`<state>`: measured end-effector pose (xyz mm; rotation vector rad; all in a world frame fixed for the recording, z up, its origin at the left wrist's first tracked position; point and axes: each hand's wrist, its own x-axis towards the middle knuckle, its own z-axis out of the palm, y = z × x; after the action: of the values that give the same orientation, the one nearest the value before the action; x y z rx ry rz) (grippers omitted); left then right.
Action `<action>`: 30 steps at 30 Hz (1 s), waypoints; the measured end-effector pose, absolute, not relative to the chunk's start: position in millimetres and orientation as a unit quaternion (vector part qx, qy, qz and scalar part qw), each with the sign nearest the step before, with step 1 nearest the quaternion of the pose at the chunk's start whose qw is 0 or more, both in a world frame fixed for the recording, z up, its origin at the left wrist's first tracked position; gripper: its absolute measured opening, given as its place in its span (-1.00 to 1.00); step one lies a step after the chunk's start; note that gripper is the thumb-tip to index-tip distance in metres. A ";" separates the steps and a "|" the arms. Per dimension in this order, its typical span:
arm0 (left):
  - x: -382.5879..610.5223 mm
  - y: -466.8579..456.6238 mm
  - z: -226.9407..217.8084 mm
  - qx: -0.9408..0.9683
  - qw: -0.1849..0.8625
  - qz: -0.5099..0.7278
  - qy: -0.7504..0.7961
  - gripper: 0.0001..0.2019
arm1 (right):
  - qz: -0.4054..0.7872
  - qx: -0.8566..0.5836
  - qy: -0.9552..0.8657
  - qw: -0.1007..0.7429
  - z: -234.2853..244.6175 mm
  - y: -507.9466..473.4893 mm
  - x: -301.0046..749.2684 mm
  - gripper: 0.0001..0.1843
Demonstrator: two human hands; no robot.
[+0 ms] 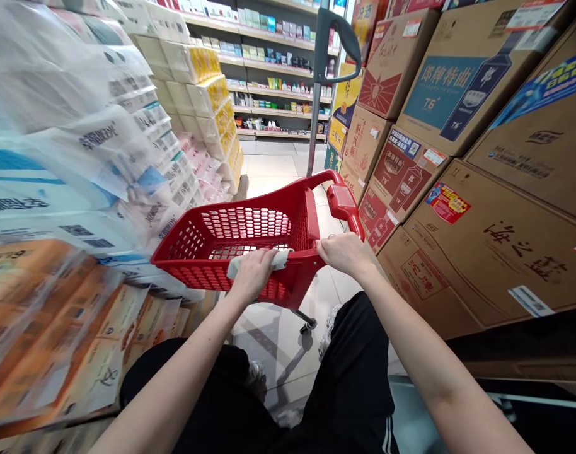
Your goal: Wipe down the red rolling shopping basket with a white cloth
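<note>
A red plastic shopping cart (243, 217) with perforated walls stands before me, turned sideways, and no goods show in its basket. My left hand (256, 272) is closed over a pale cloth (281, 259), pressing it against the near rim. With my right hand (343, 252) I grip the cart at the near end of its red handle (343, 200). Beyond the basket rises a grey metal pole (315, 126) topped by a dark loop grip (320, 47); where it joins below is hidden. A caster wheel (309, 326) shows under the cart.
Plastic-wrapped paper packs (103, 139) pile high on the left, with orange packs (37, 328) lower down. Stacked cardboard boxes (515, 233) line the right side. Shelves of small goods (278, 69) stand at the far end of the tiled aisle (283, 157).
</note>
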<state>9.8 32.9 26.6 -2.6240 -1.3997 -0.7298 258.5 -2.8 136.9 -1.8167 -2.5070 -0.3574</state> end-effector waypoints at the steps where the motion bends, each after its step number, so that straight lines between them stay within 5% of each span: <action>1: 19.0 29.5 30.6 -0.860 0.046 -0.231 -0.454 -0.63 | -0.114 -0.584 -0.804 0.013 136.9 -2.8 257.0 -0.36; 9: 59.5 9.7 43.0 -0.868 0.047 -0.273 -0.411 -0.46 | -0.131 -0.585 -0.801 0.014 134.4 0.0 267.7 -0.36; 21: 3.7 25.7 18.2 -0.841 0.107 -0.212 -0.486 -0.71 | -0.114 -0.633 -0.766 -0.001 128.8 8.9 272.7 -0.43; 30: 59.2 24.7 34.3 -0.862 0.108 -0.214 -0.447 -0.77 | -0.150 -0.607 -0.772 0.114 104.8 8.4 234.2 -0.56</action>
<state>59.2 24.7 34.3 -2.5351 -1.3161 -0.6306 234.2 8.4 104.8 -1.7802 -2.2632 -0.4402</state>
